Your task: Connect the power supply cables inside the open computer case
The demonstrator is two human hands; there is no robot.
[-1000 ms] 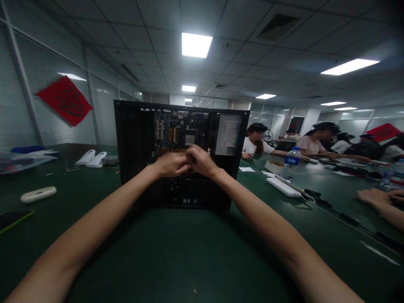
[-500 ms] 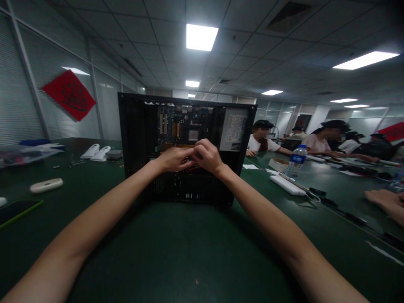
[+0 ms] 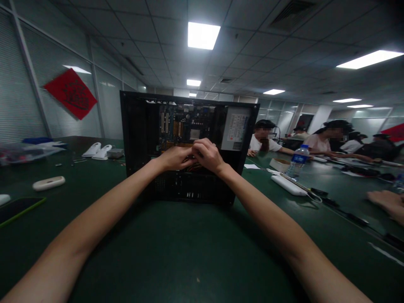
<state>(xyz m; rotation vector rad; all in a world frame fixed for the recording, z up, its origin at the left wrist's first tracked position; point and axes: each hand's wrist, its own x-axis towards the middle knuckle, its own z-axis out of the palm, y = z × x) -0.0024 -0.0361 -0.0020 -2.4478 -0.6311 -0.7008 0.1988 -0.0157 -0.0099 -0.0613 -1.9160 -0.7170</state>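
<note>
An open black computer case (image 3: 139, 139) stands upright on the green table, its inside facing me. In it sit a motherboard (image 3: 172, 118) and, at the upper right, a grey power supply (image 3: 235, 130) with a label. A bundle of thin coloured cables (image 3: 195, 167) shows just below my fingers, in the middle of the case. My left hand (image 3: 177, 158) reaches in from the left with its fingers pinched on the cables. My right hand (image 3: 208, 155), curled and closed, meets it fingertip to fingertip at the same cables. The exact bit between the fingertips is hidden.
On the left lie a phone (image 3: 20, 210), a white oblong device (image 3: 49, 183) and a plastic bag (image 3: 22, 153). To the right are a water bottle (image 3: 298, 162), a white power strip (image 3: 288, 185) and cords. Other people sit along the table; a co-worker's hand (image 3: 385, 202) rests at the right edge.
The whole view has shifted slightly. Both hands stay together at the cables, with only small finger movement.
</note>
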